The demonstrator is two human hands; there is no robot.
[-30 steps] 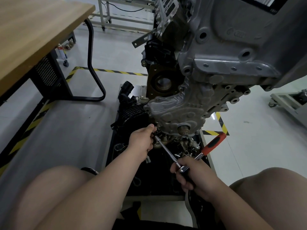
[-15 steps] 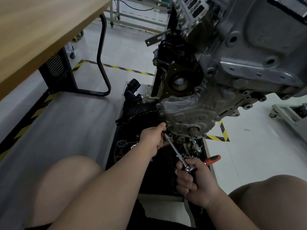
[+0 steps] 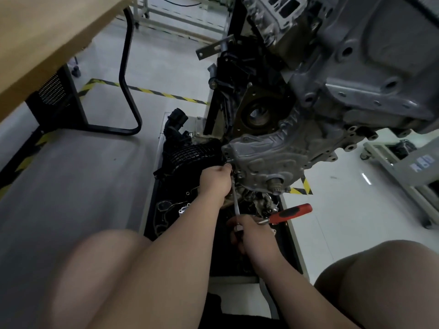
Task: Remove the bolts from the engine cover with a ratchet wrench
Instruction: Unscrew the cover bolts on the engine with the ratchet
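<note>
Your left fingers (image 3: pixel 226 168) are curled and pinched round the top of the extension (image 3: pixel 236 200), right where its socket meets a bolt on the cover (image 3: pixel 261 155); the bolt itself is hidden behind them. Your right hand (image 3: pixel 253 236) is closed round the ratchet head at the lower end of the extension, with the red handle (image 3: pixel 291 213) sticking out to the right, away from your palm.

Expect everything here to be rigid steel on cast metal: the cover is heavy and won't give, and the thin extension can wobble off a small bolt head, so a guiding pinch near the socket suits it. For leverage, take the rubbery red grip rather than the slick head.

Compared with half a second ago, the handle has swung further out to the right and shows more of its length, and the extension stands steeper. Your left hand has stayed at the socket.

Below your fingers lies a black tray (image 3: pixel 152 210) of removed parts.
</note>
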